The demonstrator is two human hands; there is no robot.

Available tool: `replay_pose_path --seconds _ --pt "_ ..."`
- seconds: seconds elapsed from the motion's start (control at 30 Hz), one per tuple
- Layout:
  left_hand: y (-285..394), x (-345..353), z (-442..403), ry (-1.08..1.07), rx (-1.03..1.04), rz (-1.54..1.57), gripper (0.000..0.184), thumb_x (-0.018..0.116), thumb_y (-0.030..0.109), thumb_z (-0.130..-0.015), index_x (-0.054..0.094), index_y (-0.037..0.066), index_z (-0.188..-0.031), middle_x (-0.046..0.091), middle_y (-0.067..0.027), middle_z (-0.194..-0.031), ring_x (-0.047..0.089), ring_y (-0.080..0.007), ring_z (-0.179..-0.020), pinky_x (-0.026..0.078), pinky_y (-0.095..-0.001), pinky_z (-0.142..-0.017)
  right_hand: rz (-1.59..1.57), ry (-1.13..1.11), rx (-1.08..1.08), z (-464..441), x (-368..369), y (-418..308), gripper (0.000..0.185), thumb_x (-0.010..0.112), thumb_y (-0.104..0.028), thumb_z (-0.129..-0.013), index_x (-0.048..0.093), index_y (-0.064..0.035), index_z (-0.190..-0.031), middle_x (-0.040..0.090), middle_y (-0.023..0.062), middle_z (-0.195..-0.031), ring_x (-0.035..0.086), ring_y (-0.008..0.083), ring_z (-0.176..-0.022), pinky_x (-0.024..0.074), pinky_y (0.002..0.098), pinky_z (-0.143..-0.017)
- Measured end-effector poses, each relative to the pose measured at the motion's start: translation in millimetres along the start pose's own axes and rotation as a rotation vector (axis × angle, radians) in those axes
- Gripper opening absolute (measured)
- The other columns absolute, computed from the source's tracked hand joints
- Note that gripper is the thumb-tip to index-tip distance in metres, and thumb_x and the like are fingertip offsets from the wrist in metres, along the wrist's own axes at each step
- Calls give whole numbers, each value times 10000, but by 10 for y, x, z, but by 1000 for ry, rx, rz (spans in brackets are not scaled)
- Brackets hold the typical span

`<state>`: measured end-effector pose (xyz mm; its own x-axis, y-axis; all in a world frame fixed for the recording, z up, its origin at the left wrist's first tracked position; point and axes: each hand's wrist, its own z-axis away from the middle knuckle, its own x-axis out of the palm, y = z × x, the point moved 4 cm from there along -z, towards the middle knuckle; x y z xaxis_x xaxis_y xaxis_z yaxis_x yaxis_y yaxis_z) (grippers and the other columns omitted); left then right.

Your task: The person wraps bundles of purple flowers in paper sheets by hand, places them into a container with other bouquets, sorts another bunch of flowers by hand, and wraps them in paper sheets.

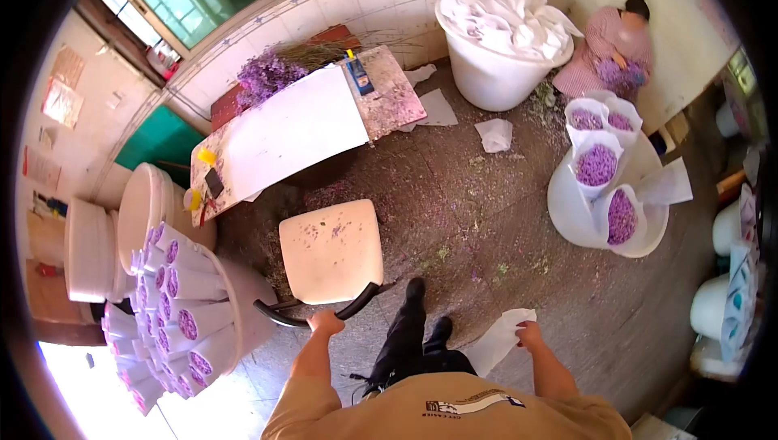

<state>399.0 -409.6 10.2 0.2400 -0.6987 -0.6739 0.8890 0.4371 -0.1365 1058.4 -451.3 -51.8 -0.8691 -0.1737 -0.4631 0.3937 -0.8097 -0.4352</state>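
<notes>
My left hand (327,322) is closed on the black curved backrest (361,301) of a chair. The chair's cream seat (331,249) has bits of purple petals scattered on it. Out to the right, my right hand (531,335) pinches the edge of a white sheet of wrapping paper (496,344), which hangs down beside my leg. In front of the chair stands a work table (397,96) with a large white sheet (296,128) spread over it. Purple flowers (266,79) with long stems lie along its far side.
At left, a tub (251,298) holds many paper-wrapped purple bouquets. A white tub (567,213) with several bouquets stands right. A big tub (494,75) overflows with white paper. Beside it a person (612,47) holds purple flowers. Plant scraps litter the floor (462,197).
</notes>
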Motion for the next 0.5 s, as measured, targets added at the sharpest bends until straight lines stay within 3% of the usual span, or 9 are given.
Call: replay_pose_path --seconds 0.07,0.13,0.23,0.37,0.43,0.47,0.5 --pt "282 -189 116 -77 -7 45 470 605 286 -757 733 166 -1193 675 -124 -1297 616 -306 -1247 340 -545 -1116 -77 -47 38 21 -164 -118 366 646 -31 -785 680 -6 -1148 698 161 -830 687 261 -605 565 388 -479" --pt "532 -393 45 12 -37 108 477 600 290 -762 731 157 -1201 668 -126 -1311 611 -305 -1257 328 -566 -1127 -54 -20 17 -5 -221 -261 370 640 -38 -797 681 -3 -1162 704 164 -835 687 260 -606 567 385 -487" --pt "579 -452 -108 -53 29 91 469 593 309 -781 728 128 -1192 651 -156 -1330 603 -313 -1268 467 -467 -1049 -76 39 24 11 -155 -685 402 639 -64 -820 669 5 -1215 717 171 -873 703 265 -637 590 388 -511" --pt "526 -380 -209 -81 71 85 475 604 283 -766 717 126 -1200 675 -156 -1284 610 -315 -1256 422 -490 -1077 -97 111 -12 -77 -72 -1556 420 653 -89 -819 656 19 -1225 718 200 -916 726 283 -672 622 407 -554" --pt "509 -392 -209 -97 30 96 449 608 280 -758 734 138 -1165 698 -135 -1240 628 -321 -1226 464 -472 -1032 -18 144 -140 -341 -133 -2065 377 645 -99 -812 657 35 -1164 718 214 -890 730 286 -661 601 408 -512" --pt "536 -428 -204 -87 36 70 448 609 283 -752 739 144 -1157 702 -132 -1230 630 -323 -1222 477 -460 -1024 108 137 -157 -538 -249 -2387 279 660 -102 -808 673 45 -1045 709 200 -832 711 288 -620 581 391 -487" --pt "603 -582 -73 -98 15 92 429 613 260 -770 733 127 -1160 702 -133 -1229 634 -316 -1212 483 -442 -1021 -110 263 -269 -696 -352 -2711 193 669 -113 -813 674 46 -923 683 174 -768 683 266 -587 568 375 -491"
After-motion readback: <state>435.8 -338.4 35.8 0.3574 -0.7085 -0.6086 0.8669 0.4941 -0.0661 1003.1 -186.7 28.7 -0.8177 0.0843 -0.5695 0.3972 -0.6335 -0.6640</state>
